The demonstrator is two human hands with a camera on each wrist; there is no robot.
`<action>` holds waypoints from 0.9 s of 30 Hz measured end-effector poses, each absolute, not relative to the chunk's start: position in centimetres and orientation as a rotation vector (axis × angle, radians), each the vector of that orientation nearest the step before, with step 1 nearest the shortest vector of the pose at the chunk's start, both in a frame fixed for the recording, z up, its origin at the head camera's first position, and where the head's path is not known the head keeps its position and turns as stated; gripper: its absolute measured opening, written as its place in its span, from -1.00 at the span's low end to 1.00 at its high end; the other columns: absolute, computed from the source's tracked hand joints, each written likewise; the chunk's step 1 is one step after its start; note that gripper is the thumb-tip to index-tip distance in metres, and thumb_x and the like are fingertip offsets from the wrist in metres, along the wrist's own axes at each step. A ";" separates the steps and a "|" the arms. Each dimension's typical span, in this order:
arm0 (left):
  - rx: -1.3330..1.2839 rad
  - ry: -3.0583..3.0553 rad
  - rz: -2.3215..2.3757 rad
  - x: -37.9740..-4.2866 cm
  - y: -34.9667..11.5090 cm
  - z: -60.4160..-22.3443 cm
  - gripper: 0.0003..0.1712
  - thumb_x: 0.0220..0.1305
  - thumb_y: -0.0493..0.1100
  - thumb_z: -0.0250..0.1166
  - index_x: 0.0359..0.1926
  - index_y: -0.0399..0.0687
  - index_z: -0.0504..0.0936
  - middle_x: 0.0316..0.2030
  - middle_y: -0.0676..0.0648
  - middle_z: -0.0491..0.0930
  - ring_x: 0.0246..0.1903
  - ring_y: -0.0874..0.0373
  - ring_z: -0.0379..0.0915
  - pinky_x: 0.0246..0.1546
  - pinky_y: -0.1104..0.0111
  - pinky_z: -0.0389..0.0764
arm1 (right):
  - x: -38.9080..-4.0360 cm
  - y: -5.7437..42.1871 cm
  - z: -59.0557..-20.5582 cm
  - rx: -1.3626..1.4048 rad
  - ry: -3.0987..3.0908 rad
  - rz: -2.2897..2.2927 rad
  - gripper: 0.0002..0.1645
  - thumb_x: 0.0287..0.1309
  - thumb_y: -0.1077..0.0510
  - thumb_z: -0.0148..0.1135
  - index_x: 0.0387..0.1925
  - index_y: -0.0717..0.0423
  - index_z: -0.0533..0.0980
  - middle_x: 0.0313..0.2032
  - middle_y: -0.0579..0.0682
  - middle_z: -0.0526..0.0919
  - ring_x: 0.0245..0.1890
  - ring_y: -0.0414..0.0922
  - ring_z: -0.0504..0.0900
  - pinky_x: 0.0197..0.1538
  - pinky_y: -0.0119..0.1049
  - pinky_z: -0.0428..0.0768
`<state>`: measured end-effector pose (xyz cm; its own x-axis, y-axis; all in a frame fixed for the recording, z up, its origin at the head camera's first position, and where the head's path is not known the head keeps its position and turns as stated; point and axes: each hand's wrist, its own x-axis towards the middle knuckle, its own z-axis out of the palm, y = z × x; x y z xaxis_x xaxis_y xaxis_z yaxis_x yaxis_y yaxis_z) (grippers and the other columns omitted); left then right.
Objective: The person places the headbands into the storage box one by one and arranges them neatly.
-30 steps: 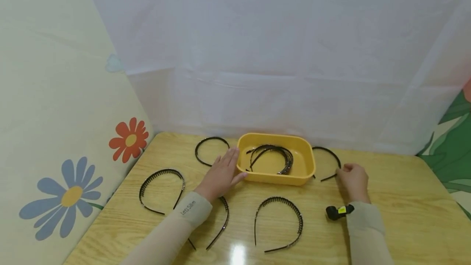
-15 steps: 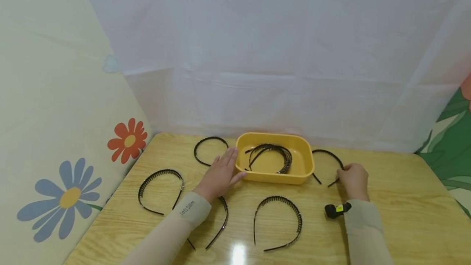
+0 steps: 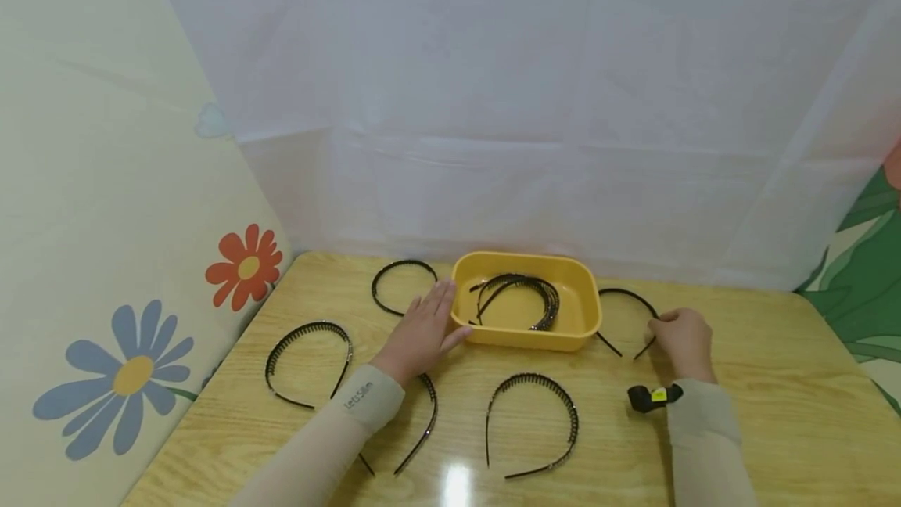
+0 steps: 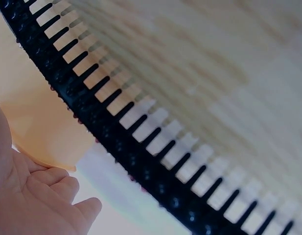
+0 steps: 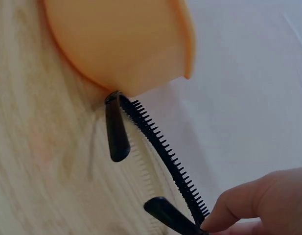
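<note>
My right hand [image 3: 681,341] pinches the right side of a black toothed headband [image 5: 163,152] between thumb and fingers. That headband lies beside the right end of a yellow plastic bin [image 3: 524,341], its two tips pointing toward me. My left hand [image 3: 421,335] rests with straight fingers against the bin's left end. Inside the bin lie several black headbands [image 3: 549,307], nested together. In the left wrist view a headband [image 4: 111,125] with long teeth crosses close in front of the lens, and the hand touches the bin [image 4: 40,117] beyond it.
More black headbands lie on the wooden table [image 3: 788,413]: one at back left [image 3: 376,292], one at far left [image 3: 271,366], one partly under my left forearm [image 3: 429,429], and one in front of the bin [image 3: 576,421]. A white sheet [image 3: 450,100] hangs behind.
The pinched headband has turned and shifted slightly, its tips now showing more to the front. My right hand has moved a little right; the left hand stays on the bin.
</note>
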<state>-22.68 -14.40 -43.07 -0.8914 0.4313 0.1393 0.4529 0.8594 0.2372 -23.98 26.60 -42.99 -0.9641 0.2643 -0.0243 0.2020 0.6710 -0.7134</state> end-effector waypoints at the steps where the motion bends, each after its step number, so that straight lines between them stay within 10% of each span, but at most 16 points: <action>1: -0.705 -2.946 -0.406 -22.7 -14.4 -43.1 -0.01 0.56 0.26 -0.02 0.57 -0.39 -0.14 0.57 -0.35 -0.11 0.56 -0.17 -0.21 0.50 -0.15 -0.04 | -23.9 26.7 -42.9 -0.396 -2.794 1.201 -0.51 0.35 0.17 0.12 0.06 0.58 0.53 -0.02 0.51 0.60 -0.04 0.41 0.57 -0.03 0.23 0.61; 10: -0.703 -2.948 -0.406 -22.6 -14.3 -42.9 -0.02 0.56 0.25 -0.01 0.57 -0.39 -0.14 0.57 -0.34 -0.12 0.56 -0.19 -0.19 0.50 -0.15 -0.04 | -24.1 27.9 -42.4 -0.402 -2.720 1.507 -0.50 0.32 0.22 0.13 0.11 0.59 0.51 -0.47 0.04 0.73 -0.51 -0.19 0.69 -0.20 -0.22 0.69; 27: -0.708 -2.946 -0.411 -22.6 -14.3 -42.9 -0.02 0.56 0.24 -0.01 0.57 -0.39 -0.15 0.56 -0.36 -0.11 0.56 -0.19 -0.20 0.49 -0.16 -0.02 | -24.2 27.8 -40.8 -0.547 -2.416 1.801 -0.48 0.35 0.33 0.19 0.25 0.55 0.42 -0.27 0.06 0.67 -0.53 -0.37 0.64 -0.31 -0.43 0.72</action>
<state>-22.55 -14.34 -42.88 -0.8894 0.4344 0.1425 0.4568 0.8569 0.2390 -24.20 27.84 -40.83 -0.9333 0.3274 -0.1478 0.2351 0.2457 -0.9404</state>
